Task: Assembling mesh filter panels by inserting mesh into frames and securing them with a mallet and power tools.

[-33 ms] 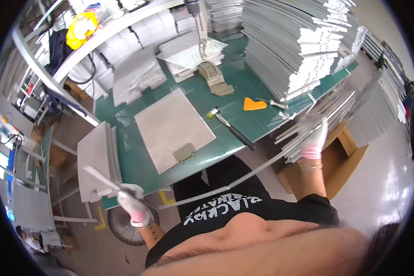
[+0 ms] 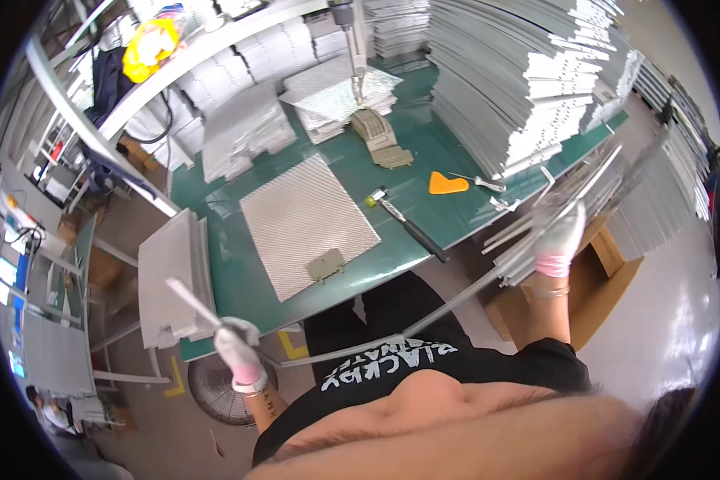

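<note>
My left hand [image 2: 237, 352], in a white glove, is closed round a long thin grey strip [image 2: 340, 353]. One short end of the strip sticks up past the hand, and the rest runs across my lap in jointed lengths to the right. My right hand [image 2: 560, 238], gloved too, is at a loose bundle of similar grey strips [image 2: 514, 254] beside the bench's right edge. Its fingers are partly blurred and appear closed round a strip. A flat mesh panel [image 2: 308, 224] lies on the green bench, with a small olive plate [image 2: 326, 265] on its near edge.
A hammer [image 2: 412, 224], an orange scraper [image 2: 448, 184] and a screwdriver [image 2: 488, 183] lie right of the panel. Tall stacks of grey panels [image 2: 496, 96] stand at the back right. An open cardboard box [image 2: 592, 296] is below my right hand. White panels [image 2: 168, 272] lean at the bench's left.
My left hand has moved slightly right with the strip, whose upper end shifted right too. My right hand has moved a little right, and the whole view has shifted slightly.
</note>
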Motion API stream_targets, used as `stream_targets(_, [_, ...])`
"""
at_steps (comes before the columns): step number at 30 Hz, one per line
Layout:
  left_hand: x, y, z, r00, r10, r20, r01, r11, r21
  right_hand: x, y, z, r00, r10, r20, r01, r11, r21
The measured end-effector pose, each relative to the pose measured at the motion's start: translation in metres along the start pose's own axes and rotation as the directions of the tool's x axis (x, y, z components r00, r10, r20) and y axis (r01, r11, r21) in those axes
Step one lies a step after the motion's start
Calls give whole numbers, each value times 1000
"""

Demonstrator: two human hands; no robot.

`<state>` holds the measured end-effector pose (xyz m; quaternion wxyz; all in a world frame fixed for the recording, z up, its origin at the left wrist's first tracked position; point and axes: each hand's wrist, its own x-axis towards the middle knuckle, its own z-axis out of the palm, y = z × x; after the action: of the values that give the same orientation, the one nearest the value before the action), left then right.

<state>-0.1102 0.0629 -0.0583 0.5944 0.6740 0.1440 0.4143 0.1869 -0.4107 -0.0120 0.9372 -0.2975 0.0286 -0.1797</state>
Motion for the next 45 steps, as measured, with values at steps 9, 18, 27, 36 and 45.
stream_targets(9, [-81, -52, 45, 969, -204, 141, 223, 966, -130, -81, 88, 149, 743, 177, 645, -417, 877, 240])
stream_targets(18, [-93, -25, 80, 977, 204, 69, -206, 794, 572, -67, 277, 80, 519, 721, 459, -50, 562, -826])
stream_targets(27, [-76, -86, 164, 679, -421, 601, 734, 406, -545, -169, 202, 23, 462, 389, 797, 483, 643, -594])
stream_targets(36, [46, -128, 194, 756, -426, 497, 583, 94, -807, -172, 207, 9, 332, 800, 501, -454, 600, -658])
stream_targets(45, [48, -133, 208, 766, -484, 423, 566, 197, -801, -170, 207, -1, 305, 827, 473, -555, 558, -617])
